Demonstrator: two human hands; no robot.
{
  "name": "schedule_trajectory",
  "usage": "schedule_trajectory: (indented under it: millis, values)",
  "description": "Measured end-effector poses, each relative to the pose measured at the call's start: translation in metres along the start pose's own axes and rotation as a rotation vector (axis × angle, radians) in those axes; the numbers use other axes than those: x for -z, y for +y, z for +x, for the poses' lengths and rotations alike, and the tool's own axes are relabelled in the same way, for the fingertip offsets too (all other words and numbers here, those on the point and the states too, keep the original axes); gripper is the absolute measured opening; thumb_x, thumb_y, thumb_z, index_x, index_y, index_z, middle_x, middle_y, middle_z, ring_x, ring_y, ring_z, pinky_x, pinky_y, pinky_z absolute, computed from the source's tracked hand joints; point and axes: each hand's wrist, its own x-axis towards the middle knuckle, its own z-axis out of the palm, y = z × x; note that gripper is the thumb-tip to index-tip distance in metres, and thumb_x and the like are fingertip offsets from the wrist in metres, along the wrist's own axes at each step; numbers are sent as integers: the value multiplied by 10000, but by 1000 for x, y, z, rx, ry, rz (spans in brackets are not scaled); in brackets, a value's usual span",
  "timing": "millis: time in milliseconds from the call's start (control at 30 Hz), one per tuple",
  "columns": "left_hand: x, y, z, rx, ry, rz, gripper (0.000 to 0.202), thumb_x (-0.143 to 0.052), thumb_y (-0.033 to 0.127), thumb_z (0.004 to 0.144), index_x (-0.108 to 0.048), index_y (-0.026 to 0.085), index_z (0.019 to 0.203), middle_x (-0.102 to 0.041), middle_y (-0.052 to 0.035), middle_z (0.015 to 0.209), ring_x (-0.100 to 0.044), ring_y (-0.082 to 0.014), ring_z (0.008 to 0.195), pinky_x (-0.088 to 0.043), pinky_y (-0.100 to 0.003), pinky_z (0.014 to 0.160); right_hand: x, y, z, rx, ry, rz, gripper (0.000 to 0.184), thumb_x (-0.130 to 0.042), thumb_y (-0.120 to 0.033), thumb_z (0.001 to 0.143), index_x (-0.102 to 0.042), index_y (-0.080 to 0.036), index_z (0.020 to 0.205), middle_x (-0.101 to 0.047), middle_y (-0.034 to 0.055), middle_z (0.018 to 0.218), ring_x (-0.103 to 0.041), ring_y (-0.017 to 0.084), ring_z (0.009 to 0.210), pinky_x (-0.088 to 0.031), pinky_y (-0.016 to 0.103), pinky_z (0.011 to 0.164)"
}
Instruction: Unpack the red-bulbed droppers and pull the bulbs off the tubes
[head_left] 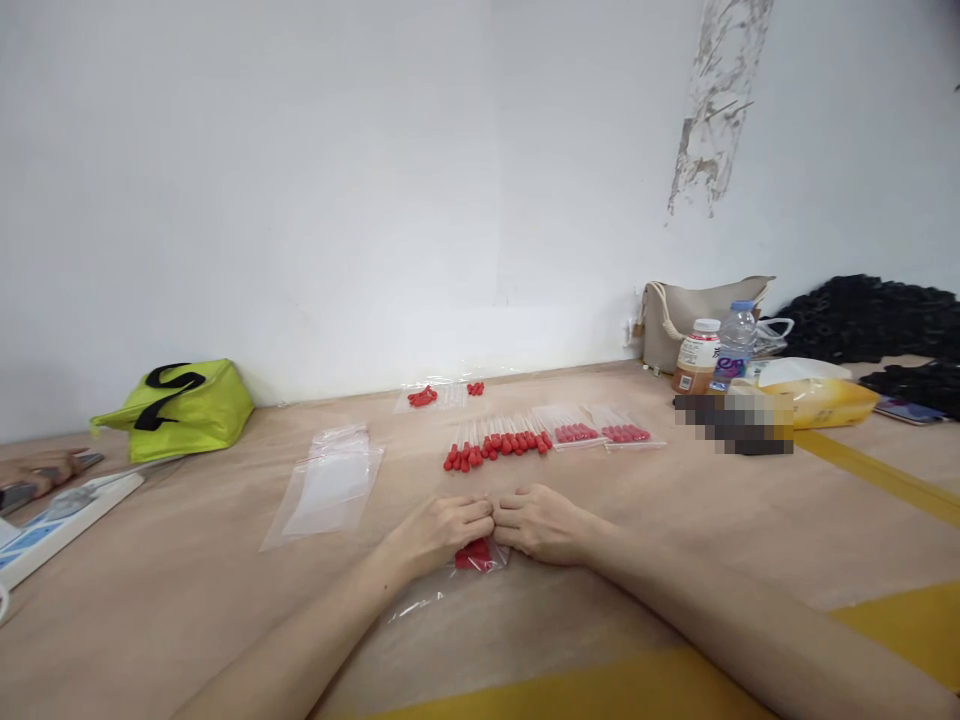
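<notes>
My left hand [451, 530] and my right hand [541, 524] meet at the middle of the table, fingers closed on the upper edge of a clear plastic bag [498, 556]. Red rubber pieces [474, 556] show through the bag, partly covered by my left fingers. Just beyond my hands lies a row of clear droppers with red bulbs [496, 445], their bulbs towards me. To its right, two clear zip bags [577, 430] hold more of these droppers. A stack of flat clear zip bags [330, 485] rests left of my hands.
A bag with red bulbs and clear tubes [437, 396] lies by the wall. At left are a lime-green bag [191, 410], a power strip [71, 525] and another person's hand [37, 475]. Bottles [697, 358], a beige bag [675, 305] and a tissue pack [821, 400] stand right.
</notes>
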Motion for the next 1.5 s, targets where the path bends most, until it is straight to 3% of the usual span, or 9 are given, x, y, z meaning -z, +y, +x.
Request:
schedule_trajectory:
  millis: [200, 367, 567, 733, 833, 967, 1233, 1400, 1500]
  values:
    - [14, -3, 0, 5, 59, 66, 239, -291, 121, 900, -527, 141, 869, -586, -62, 962, -517, -165, 1026, -442, -287, 864, 7, 2, -3, -55, 10, 158, 137, -421, -112, 789, -551, -154, 780, -599, 42, 860, -472, 152, 848, -383, 264, 736]
    - [20, -7, -6, 44, 119, 150, 280, -250, 161, 914, -530, 151, 911, -592, -67, 961, -576, -146, 881, -479, -271, 755, 8, 0, -10, -273, 73, 557, 129, -514, -114, 674, -577, -170, 772, -617, 19, 805, -505, 152, 828, -400, 288, 779]
    - [8, -4, -5, 41, 140, 114, 251, -290, 152, 902, -532, 151, 967, -605, -76, 952, -585, -147, 817, -473, -251, 675, -2, -6, 1, -589, 181, 939, 227, -420, -113, 772, -615, -173, 872, -643, -2, 799, -554, 106, 689, -428, 215, 638]
    - [21, -2, -12, 392, 76, -204, 237, -346, 256, 893, -521, 193, 1040, -611, -52, 983, -579, -161, 873, -471, -283, 747, -1, -7, 6, -592, 119, 1011, 202, -487, -208, 786, -632, -178, 924, -645, -7, 795, -542, 114, 682, -421, 218, 637]
    - [31, 3, -32, 520, -44, -439, 431, -467, 403, 825, -407, 236, 1218, -521, -57, 1197, -503, -202, 1064, -427, -331, 883, 1, -6, 6, -591, 70, 1037, 218, -537, -279, 774, -631, -178, 942, -637, -5, 761, -528, 113, 659, -414, 214, 613]
    - [24, 13, -55, 572, -74, -597, 672, -516, 449, 779, -216, 251, 1347, -348, -72, 1361, -373, -238, 1202, -340, -392, 985, -2, -7, 8, -641, 42, 972, 224, -469, -262, 816, -637, -194, 948, -641, 4, 758, -531, 114, 672, -407, 222, 631]
    - [1, 9, -39, 594, 57, -620, 573, -512, 433, 784, -337, 231, 1291, -446, -74, 1288, -437, -230, 1145, -363, -397, 960, -16, -4, 8, -849, 113, 1190, 220, -636, -272, 681, -570, -153, 854, -618, 23, 777, -552, 126, 685, -421, 224, 586]
    - [2, 9, -35, 600, 86, -620, 571, -513, 433, 786, -333, 242, 1293, -449, -60, 1289, -443, -221, 1143, -370, -379, 954, -18, -4, 10, -792, 186, 1481, 265, -664, -266, 653, -533, -156, 856, -622, 17, 793, -578, 129, 710, -452, 248, 635]
    - [4, 10, -35, 599, 74, -602, 564, -507, 439, 789, -340, 249, 1293, -456, -56, 1285, -450, -219, 1138, -368, -376, 952, -17, -4, 12, -750, 169, 1428, 172, -628, -255, 683, -577, -146, 805, -635, 21, 778, -581, 136, 706, -454, 261, 652]
